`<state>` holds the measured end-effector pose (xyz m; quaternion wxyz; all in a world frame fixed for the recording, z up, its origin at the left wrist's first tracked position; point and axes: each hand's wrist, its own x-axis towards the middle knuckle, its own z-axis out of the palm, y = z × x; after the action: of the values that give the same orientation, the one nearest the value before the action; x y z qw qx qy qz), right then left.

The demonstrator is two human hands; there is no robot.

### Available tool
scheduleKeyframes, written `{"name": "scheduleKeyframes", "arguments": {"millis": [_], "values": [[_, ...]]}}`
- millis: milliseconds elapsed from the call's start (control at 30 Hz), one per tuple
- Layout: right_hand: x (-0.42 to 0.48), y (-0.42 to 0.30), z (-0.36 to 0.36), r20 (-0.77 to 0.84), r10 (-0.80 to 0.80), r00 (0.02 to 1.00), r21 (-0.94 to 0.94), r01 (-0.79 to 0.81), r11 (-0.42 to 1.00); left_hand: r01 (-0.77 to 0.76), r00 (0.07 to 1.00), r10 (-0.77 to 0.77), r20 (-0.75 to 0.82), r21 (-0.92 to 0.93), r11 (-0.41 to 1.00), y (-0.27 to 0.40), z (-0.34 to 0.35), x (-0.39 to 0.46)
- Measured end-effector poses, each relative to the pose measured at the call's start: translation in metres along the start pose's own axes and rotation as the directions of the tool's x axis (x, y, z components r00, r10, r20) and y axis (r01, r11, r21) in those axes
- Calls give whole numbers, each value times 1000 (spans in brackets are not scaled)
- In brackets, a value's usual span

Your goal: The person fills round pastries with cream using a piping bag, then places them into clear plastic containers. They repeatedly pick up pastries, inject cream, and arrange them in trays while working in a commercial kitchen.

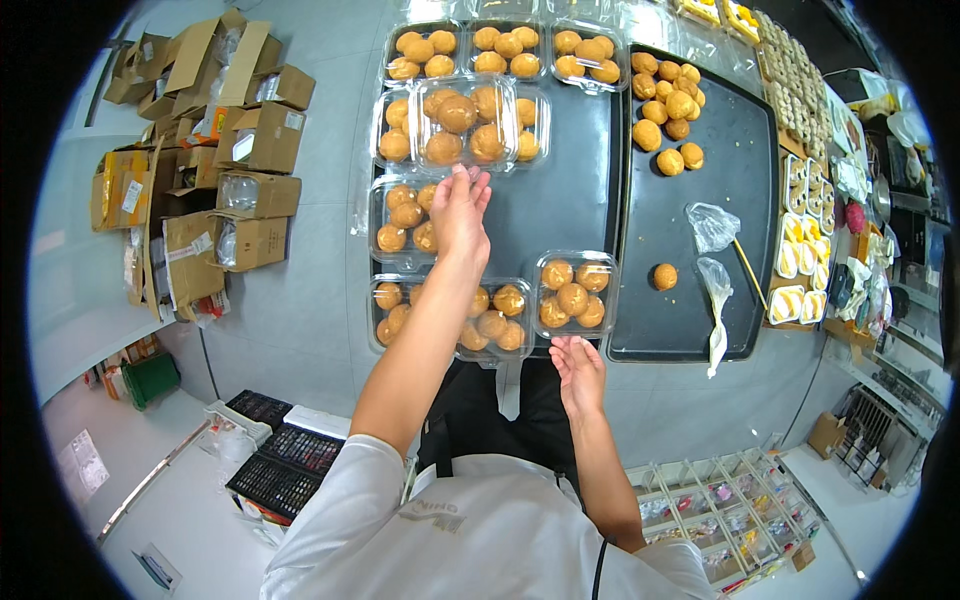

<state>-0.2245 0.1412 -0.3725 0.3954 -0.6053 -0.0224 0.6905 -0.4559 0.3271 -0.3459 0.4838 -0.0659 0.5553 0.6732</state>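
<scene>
A clear plastic clamshell box (pixel 465 124) of round golden-brown baked buns hangs over other boxes at the back of the left tray. My left hand (pixel 463 217) grips its near edge, thumb and fingers pinched there. My right hand (pixel 581 371) is held palm up at the tray's front edge, fingers slightly curled, with nothing seen in it. Just beyond its fingertips sits another box of buns (pixel 574 296); whether they touch is unclear. More filled boxes (pixel 405 221) line the tray's left side, partly hidden by my left forearm. Closed boxes (pixel 506 49) also stand along the back.
On the black right tray (pixel 694 322) lie loose buns (pixel 675 105), a single bun (pixel 664 277), two plastic piping bags (pixel 716 300) and a thin stick (pixel 750 274). Packed pastries (pixel 802 247) flank it on the right. Cardboard cartons (pixel 255 142) stand at far left, black crates (pixel 285 465) behind-left.
</scene>
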Motion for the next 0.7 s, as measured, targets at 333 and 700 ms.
{"name": "scheduleKeyframes", "arguments": {"millis": [333,700], "values": [[1,4,-8,17,45,999,36,-46,998,-71,996,56,74,212,975,-3,-21,-30],[24,-10,12,45,9,999,1,-9,1000,177,984,-173,-34,242,954,-43,-82,-105]]}}
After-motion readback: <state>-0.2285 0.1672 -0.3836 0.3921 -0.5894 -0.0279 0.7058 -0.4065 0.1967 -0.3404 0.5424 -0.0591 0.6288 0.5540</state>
